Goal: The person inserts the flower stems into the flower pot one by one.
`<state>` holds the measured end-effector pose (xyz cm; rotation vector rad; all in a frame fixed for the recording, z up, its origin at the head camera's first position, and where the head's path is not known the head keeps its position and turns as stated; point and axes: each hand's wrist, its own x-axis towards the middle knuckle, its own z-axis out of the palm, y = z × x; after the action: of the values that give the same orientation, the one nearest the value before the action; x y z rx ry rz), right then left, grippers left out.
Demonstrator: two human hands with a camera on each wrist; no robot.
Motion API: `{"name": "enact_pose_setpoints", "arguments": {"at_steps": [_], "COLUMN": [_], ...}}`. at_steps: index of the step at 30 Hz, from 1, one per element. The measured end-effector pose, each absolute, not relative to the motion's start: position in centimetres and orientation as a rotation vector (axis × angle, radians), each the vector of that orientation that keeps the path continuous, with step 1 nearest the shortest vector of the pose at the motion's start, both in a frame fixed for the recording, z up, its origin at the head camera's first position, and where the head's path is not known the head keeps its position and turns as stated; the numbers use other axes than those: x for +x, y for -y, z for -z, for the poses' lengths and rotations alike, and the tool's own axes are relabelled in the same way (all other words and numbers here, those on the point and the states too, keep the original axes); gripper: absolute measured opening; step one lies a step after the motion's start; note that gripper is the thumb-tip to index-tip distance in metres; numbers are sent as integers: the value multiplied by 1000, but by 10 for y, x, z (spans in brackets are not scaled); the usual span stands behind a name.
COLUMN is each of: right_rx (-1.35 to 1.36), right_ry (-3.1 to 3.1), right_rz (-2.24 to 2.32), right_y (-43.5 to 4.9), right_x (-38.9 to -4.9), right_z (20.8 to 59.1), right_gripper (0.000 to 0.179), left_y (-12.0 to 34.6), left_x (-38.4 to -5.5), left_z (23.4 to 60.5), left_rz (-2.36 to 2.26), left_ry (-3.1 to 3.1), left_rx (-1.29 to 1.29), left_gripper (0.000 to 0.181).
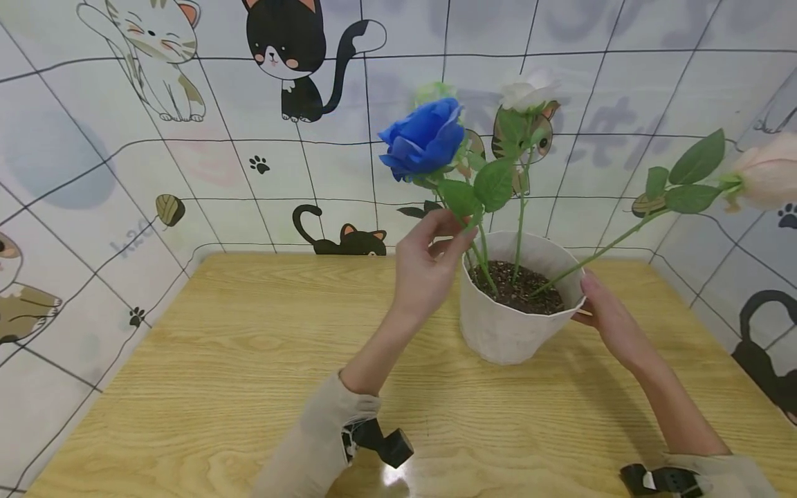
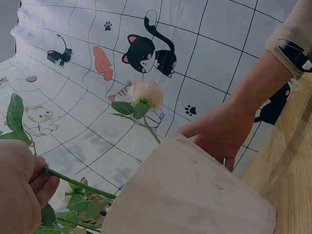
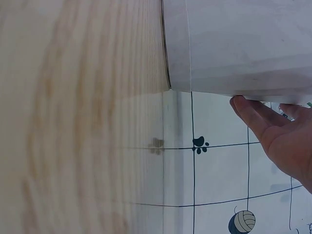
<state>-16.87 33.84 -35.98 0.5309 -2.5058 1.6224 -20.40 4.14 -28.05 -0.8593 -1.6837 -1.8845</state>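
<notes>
A white flowerpot (image 1: 507,335) filled with dark soil (image 1: 519,285) stands on the wooden table. My left hand (image 1: 429,266) pinches the green stem (image 2: 80,181) of a blue rose (image 1: 423,138) between thumb and fingers, above the pot's left rim. On the opposite side, my right hand (image 1: 613,321) holds the pot at its rim, the thumb at the edge and the fingers against the outer wall. A white rose (image 1: 529,93) rises at the back of the pot. A pale pink rose (image 1: 768,173) leans far out to the right.
The wooden table (image 1: 249,360) reaches back to a wall covering (image 1: 336,166) with a grid and cartoon cats. A pale greenish bloom (image 1: 434,91) shows behind the blue rose. Each wrist wears a black camera; the left one (image 1: 395,448) sticks out over the table.
</notes>
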Motion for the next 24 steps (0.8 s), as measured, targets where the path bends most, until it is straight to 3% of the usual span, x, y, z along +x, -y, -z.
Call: {"name": "enact_pose_setpoints", "arguments": {"at_steps": [24], "right_rx": [531], "right_ry": [2473], "right_rz": [-1652], "right_y": [-337], "right_x": [-170], "right_z": [361], "right_gripper": [57], "left_y": [-56], "left_x": [-212], "left_z": [304], "left_rz": [1690], "left_ry": [1886], "left_rx": [-901], "left_gripper": [9]}}
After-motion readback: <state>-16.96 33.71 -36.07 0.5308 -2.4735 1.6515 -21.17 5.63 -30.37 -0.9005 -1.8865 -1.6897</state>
